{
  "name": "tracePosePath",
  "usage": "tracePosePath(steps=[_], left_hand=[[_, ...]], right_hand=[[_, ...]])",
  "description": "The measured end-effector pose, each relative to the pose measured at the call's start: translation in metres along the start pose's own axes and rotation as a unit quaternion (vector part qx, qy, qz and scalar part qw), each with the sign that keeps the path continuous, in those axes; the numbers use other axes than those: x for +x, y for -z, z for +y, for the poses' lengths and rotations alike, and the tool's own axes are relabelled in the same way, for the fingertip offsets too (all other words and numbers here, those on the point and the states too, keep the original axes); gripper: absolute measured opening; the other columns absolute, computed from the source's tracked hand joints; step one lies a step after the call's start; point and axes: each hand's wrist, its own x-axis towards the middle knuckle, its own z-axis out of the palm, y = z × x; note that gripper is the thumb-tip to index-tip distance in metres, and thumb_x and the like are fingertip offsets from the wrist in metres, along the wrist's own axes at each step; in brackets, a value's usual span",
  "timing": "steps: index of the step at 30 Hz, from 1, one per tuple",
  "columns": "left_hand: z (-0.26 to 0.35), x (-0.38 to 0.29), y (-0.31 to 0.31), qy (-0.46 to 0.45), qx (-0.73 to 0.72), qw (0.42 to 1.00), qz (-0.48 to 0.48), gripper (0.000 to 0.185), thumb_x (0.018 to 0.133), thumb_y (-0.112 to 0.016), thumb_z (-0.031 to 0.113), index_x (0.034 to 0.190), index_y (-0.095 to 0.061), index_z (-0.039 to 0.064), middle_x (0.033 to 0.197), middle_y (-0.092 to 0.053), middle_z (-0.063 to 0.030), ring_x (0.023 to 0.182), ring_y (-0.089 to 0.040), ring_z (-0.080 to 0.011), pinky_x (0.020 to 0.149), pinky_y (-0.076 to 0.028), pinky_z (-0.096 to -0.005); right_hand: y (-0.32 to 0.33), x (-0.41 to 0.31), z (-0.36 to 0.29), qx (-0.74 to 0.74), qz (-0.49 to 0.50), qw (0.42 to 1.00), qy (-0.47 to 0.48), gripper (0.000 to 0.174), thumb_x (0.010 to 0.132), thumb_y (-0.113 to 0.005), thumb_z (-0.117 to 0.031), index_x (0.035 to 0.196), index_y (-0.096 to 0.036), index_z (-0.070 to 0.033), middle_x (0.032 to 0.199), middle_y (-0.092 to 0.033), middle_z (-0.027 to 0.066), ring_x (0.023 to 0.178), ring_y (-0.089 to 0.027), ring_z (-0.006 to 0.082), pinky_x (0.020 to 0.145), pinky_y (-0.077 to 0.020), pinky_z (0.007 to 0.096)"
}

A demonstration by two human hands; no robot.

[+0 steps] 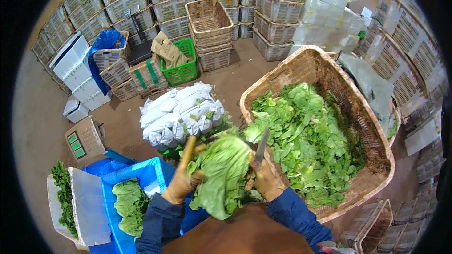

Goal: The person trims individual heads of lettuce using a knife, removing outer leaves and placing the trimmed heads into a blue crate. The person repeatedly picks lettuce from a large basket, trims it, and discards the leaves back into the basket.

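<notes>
A green head of leafy lettuce (222,171), blurred, is in front of my body between both hands. My left hand (180,183) is at its left edge, fingers spread and a yellow covering on the raised finger; whether it touches the leaves is unclear. My right hand (266,180) grips a knife (261,146), its blade pointing up and away from me. That hand is close against the lettuce's right side, where the contact is partly hidden. Loose green leaves (307,141) fill much of a large, dirty plastic crate (367,162) to the right.
White wrapped bundles (180,113) lie ahead. At left, a blue-lined box (106,197) holds lettuce heads (129,204), near a foam box (90,204) of greens and a digital scale (84,139). Behind stand a green basket (180,72), nested crates (213,54) and stacked crates (173,7).
</notes>
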Motion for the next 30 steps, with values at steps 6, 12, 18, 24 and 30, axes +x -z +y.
tracePosePath(steps=[6,12,18,24,30], left_hand=[[0.005,-0.006,-0.023,-0.112,0.008,0.993,-0.024,0.124,0.074,-0.093,0.029,0.168,-0.013,0.011,0.168,-0.029,-0.0152,0.149,-0.04,-0.0317,0.121,-0.036,-0.0443],[-0.046,-0.043,-0.019,-0.084,0.101,0.99,0.046,0.062,0.103,-0.062,0.019,0.158,-0.037,0.005,0.155,-0.05,-0.0156,0.14,-0.05,-0.0302,0.12,-0.038,-0.0444],[-0.117,-0.106,0.022,0.072,-0.413,0.907,0.048,0.055,0.112,-0.044,0.034,0.16,-0.037,0.008,0.162,-0.041,-0.0153,0.145,-0.044,-0.033,0.124,-0.035,-0.0492],[-0.107,-0.134,0.007,0.106,-0.427,0.894,0.083,0.057,0.11,-0.048,0.033,0.16,-0.037,0.008,0.161,-0.043,-0.0153,0.143,-0.047,-0.0332,0.121,-0.038,-0.0494],[-0.098,-0.14,-0.001,0.127,-0.441,0.885,0.08,0.059,0.108,-0.053,0.032,0.16,-0.037,0.007,0.159,-0.045,-0.0154,0.141,-0.049,-0.0335,0.118,-0.041,-0.0495]], right_hand=[[0.03,0.022,0.055,0.101,0.1,0.99,0.023,0.064,0.11,-0.052,-0.044,0.155,-0.037,-0.001,0.139,-0.059,0.0144,0.117,-0.06,0.0228,0.087,-0.0548,0.0352],[0.035,0.02,0.006,-0.142,-0.021,0.987,-0.074,0.061,0.102,-0.063,-0.054,0.132,-0.063,-0.001,0.094,-0.067,0.0104,0.07,-0.058,0.0172,0.065,-0.0493,0.035],[0.052,0.03,0.009,-0.306,-0.08,0.948,0.044,0.044,0.101,-0.066,-0.042,0.128,-0.071,-0.008,0.12,-0.073,0.0212,0.11,-0.07,0.0358,0.093,-0.0547,0.0427],[-0.009,0.002,0.003,-0.451,0.007,0.887,0.096,0.061,0.087,-0.075,-0.009,0.145,-0.054,-0.006,0.121,-0.068,0.0225,0.107,-0.069,0.0401,0.091,-0.0569,0.0447],[-0.04,-0.003,-0.009,-0.503,-0.01,0.859,0.093,0.065,0.081,-0.067,0.002,0.144,-0.05,-0.002,0.109,-0.069,0.021,0.099,-0.071,0.0387,0.085,-0.058,0.0462]])
